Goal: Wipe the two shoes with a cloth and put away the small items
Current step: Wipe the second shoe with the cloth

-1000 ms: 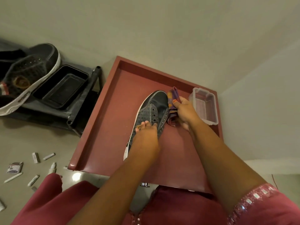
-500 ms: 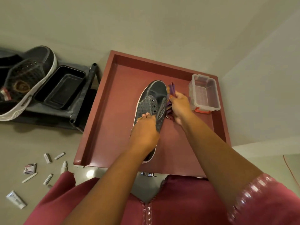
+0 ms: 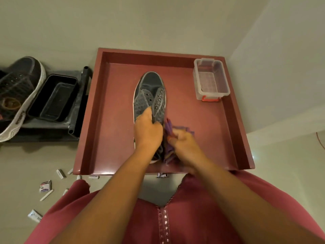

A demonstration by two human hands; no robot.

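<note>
- no brand or writing that i can read anywhere; the small packets on the floor at 8 o'clock carry print, but it is too small to make out.
- my left hand grips the dark grey shoe at its opening, thumb hooked over the edge; the shoe lies in the middle of the red tray, toe toward 12 o'clock.
- my right hand is curled round the purple cloth, bunched against the shoe's right side near the heel.
- against half a second ago, the right hand and cloth have come down from the toe end to the heel end of that side; the left hand has stayed on the shoe.
- the second shoe lies on the dark rack at 9 o'clock, beside a black tub.
- a clear plastic box with a red latch sits in the tray's corner at 1 o'clock, well apart from the shoe.
- small tubes and sticks lie scattered on the floor from 7 to 8 o'clock, outside the tray's near left corner.
- open tray floor lies left of the shoe and between the shoe and the box; raised rims bound it at 9, 12 and 3 o'clock.
</note>
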